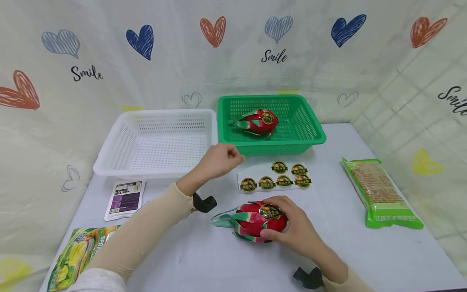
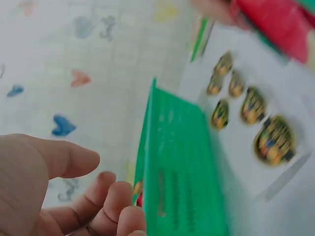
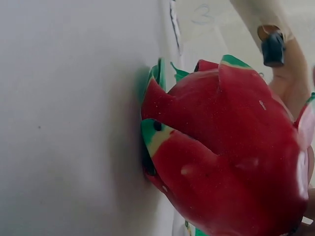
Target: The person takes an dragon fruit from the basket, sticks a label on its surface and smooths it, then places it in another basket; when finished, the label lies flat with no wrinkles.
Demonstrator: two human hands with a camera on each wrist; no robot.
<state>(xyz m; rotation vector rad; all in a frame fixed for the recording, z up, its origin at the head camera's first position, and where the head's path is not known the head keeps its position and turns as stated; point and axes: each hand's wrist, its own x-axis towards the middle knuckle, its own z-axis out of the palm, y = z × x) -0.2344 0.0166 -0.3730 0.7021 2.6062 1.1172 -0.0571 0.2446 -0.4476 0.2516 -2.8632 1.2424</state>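
A red dragon fruit (image 1: pixel 251 222) with green scales lies on the table, a black-and-gold sticker (image 1: pixel 270 211) on its upper side. My right hand (image 1: pixel 297 227) grips its right end, thumb in front and fingers behind; in the right wrist view the fruit (image 3: pixel 221 147) covers most of that hand. Above the table, my left hand (image 1: pixel 220 160) hangs in front of the baskets with loosely curled fingers and nothing in them. The left wrist view has its thumb (image 2: pixel 69 157) apart from the other fingers. To its right lies a white sheet of several matching stickers (image 1: pixel 267 182).
At the back stand a white basket (image 1: pixel 155 172) and a green basket (image 1: pixel 270 149); the green one holds another stickered dragon fruit (image 1: pixel 258 122). A green-edged food pack (image 1: pixel 381 192) lies right. On the left are a purple-and-white pouch (image 1: pixel 125 199) and a yellow-green packet (image 1: pixel 80 253).
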